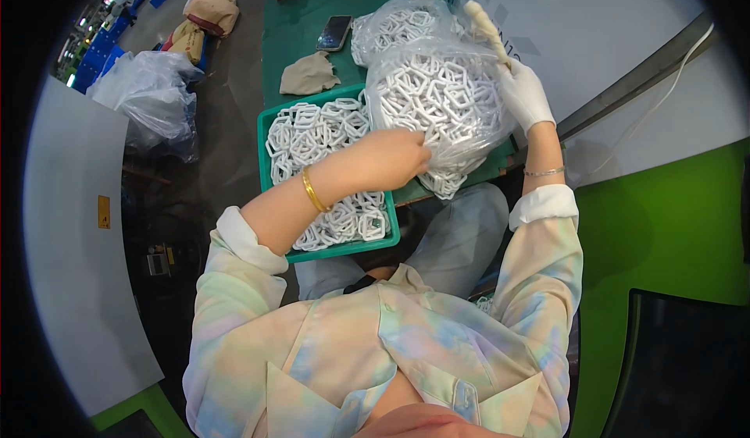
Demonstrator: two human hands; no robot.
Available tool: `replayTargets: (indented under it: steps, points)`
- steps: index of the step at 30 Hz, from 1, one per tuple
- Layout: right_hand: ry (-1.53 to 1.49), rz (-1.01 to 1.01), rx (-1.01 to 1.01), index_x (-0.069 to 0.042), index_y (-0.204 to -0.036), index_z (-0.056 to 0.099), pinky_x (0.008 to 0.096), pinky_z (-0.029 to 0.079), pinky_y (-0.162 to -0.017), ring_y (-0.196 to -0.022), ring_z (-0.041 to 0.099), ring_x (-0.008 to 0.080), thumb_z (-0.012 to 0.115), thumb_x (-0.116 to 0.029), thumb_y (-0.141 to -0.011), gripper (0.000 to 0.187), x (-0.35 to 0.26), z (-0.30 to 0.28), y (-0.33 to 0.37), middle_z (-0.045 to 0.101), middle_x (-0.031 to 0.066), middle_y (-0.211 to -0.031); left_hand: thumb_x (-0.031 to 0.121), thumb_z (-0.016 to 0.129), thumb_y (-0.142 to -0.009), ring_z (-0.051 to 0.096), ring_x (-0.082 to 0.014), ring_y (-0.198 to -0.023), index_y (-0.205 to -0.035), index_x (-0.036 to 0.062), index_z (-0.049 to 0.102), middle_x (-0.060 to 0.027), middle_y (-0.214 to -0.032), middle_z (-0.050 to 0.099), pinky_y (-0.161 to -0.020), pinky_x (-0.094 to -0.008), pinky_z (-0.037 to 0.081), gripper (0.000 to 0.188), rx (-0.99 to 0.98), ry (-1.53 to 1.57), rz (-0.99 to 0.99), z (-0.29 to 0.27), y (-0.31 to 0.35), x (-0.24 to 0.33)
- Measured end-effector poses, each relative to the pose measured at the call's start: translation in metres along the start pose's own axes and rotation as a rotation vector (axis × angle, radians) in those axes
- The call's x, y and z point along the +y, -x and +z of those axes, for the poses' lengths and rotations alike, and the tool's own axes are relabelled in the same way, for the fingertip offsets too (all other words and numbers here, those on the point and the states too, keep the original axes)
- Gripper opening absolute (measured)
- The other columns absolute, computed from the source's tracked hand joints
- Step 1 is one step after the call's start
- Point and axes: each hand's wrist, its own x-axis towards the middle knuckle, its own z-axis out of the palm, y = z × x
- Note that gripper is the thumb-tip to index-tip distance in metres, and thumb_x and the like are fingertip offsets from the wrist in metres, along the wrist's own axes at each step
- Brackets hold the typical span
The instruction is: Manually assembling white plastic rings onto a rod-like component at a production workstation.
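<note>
A clear plastic bag (441, 87) full of white, angular ring-shaped pieces lies on the green table, its lower end at the near edge. My bare left hand (394, 159) reaches across a green tray (394, 239) and is closed at the bag's lower left edge, fingertips partly hidden. More of the white rings (316, 137) fill the tray. At the bag's upper right side, my white-gloved right hand (527, 94) is closed on the plastic. A long cream-coloured piece (486, 30) sticks up from its fingers; I cannot tell whether it is part of the glove.
Behind stands a second bag of rings (402, 28). A phone (334, 33) and a beige cloth-like scrap (309, 75) lie on the table (301, 20). A white wall (625, 55) rises on the right. Plastic sheeting (152, 94) and a brown sack (211, 2) sit on the floor left.
</note>
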Motion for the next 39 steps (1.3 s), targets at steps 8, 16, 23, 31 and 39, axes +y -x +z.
replayTargets:
  steps: [8,16,23,31,39]
  points:
    - [-0.334,-0.066,0.158,0.001,-0.119,0.065,0.0294,0.046,-0.089,-0.096,0.062,0.0153,0.048,-0.022,-0.102,0.034,-0.005,-0.002,0.051,0.071,0.0120,-0.102,0.008,0.058,-0.086,0.040,-0.0325,-0.139,-0.128,0.0145,0.063,-0.0111,-0.145,0.049,-0.112,-0.0526,0.033,0.043,0.297,-0.265,0.015,0.032,-0.084,-0.055]
    - [-0.422,0.126,0.179,0.002,-0.120,0.065,0.0268,0.046,-0.086,-0.091,0.058,0.0111,0.047,-0.021,-0.105,0.033,0.000,-0.021,0.116,0.069,0.0064,-0.103,0.024,0.062,-0.090,0.038,-0.0489,-0.135,-0.138,0.0211,0.056,-0.0233,-0.142,0.048,-0.110,-0.0591,0.030,0.048,0.378,-0.384,-0.096,0.047,-0.065,-0.029]
    - [-0.539,0.175,0.185,0.001,-0.111,0.063,0.0198,0.032,-0.056,-0.063,0.041,0.0034,0.047,-0.021,-0.106,0.028,0.027,-0.006,0.154,0.052,-0.0035,-0.075,0.024,0.064,-0.089,0.041,-0.0433,-0.136,-0.137,0.0198,0.056,-0.0178,-0.140,0.052,-0.109,-0.0577,0.032,0.048,0.220,-0.312,-0.153,0.019,-0.030,-0.030]
    - [-0.652,0.176,0.091,0.001,-0.106,0.061,0.0201,0.025,-0.054,-0.059,0.032,0.0022,0.046,-0.018,-0.105,0.024,-0.008,0.027,0.166,0.039,-0.0065,-0.067,0.016,0.062,-0.086,0.037,-0.0425,-0.139,-0.128,0.0178,0.063,-0.0124,-0.145,0.050,-0.111,-0.0600,0.031,0.042,0.330,-0.161,-0.024,0.042,-0.069,-0.024]
    - [-0.671,0.268,0.094,-0.001,-0.104,0.061,0.0200,0.022,-0.052,-0.057,0.030,0.0010,0.046,-0.018,-0.105,0.023,0.019,0.046,0.204,0.037,-0.0081,-0.068,-0.004,0.055,-0.084,0.060,-0.0358,-0.101,-0.104,0.0044,0.069,-0.0147,-0.103,0.066,-0.090,-0.0431,0.047,0.026,0.772,0.090,-0.380,-0.001,0.060,-0.065]
